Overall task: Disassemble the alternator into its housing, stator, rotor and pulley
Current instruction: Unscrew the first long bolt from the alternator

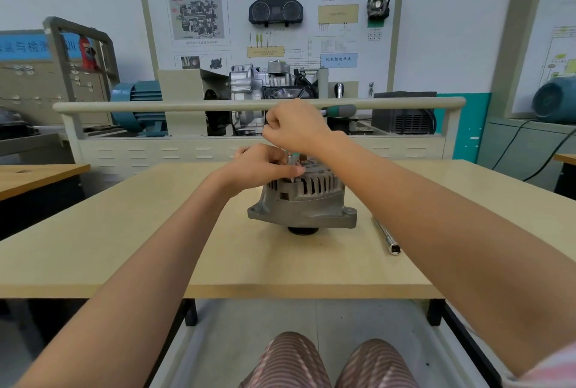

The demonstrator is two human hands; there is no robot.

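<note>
My right hand (294, 125) fist-grips the screwdriver (338, 110) handle, shaft upright over alternator (304, 200); left hand (265, 166) pinches shaft low, near tip.

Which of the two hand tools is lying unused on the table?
The chrome socket extension bar, right of the grey alternator; the green-handled screwdriver is gripped by the right hand.

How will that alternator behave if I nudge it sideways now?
The alternator looks like cast metal, so probably heavy. It stands on its small black pulley, flange off the table, so it may rock or tip. The left hand seems to steady it.
</note>
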